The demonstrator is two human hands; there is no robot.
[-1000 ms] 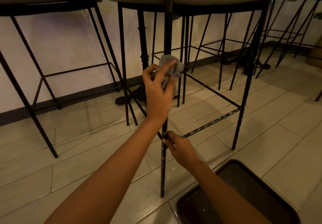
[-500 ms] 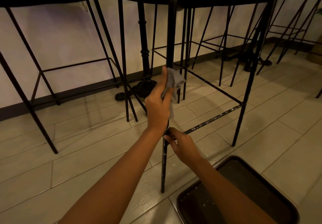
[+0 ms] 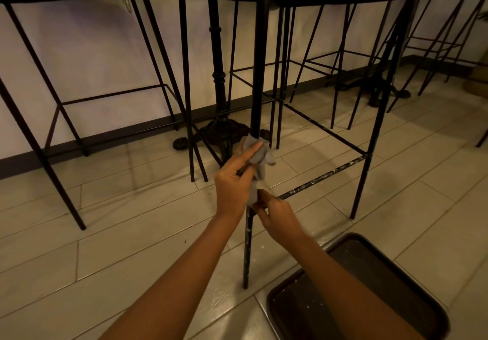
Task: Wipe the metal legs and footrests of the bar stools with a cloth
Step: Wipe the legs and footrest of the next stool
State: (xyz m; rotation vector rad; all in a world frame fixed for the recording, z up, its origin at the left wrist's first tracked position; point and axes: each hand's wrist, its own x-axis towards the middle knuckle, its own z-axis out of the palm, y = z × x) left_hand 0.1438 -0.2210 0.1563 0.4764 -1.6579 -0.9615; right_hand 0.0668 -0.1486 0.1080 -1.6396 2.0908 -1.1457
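Note:
A black metal stool leg (image 3: 257, 75) runs down the middle of the view from under the seat to the floor. My left hand (image 3: 233, 185) is wrapped around it with a grey cloth (image 3: 260, 158) bunched against the metal. Just below, my right hand (image 3: 278, 219) pinches the same leg at the joint where the speckled footrest bar (image 3: 324, 174) meets it. The lower stretch of the leg (image 3: 247, 255) carries white specks.
Several more black-legged bar stools stand left (image 3: 39, 117) and right (image 3: 433, 43) along a pale wall. An ornate table pedestal (image 3: 219, 96) stands behind the leg. A dark tray (image 3: 375, 268) lies on the tiled floor at lower right.
My left hand slid the cloth down the leg, from well above the footrest to just over my right hand. My right hand kept its grip at the joint.

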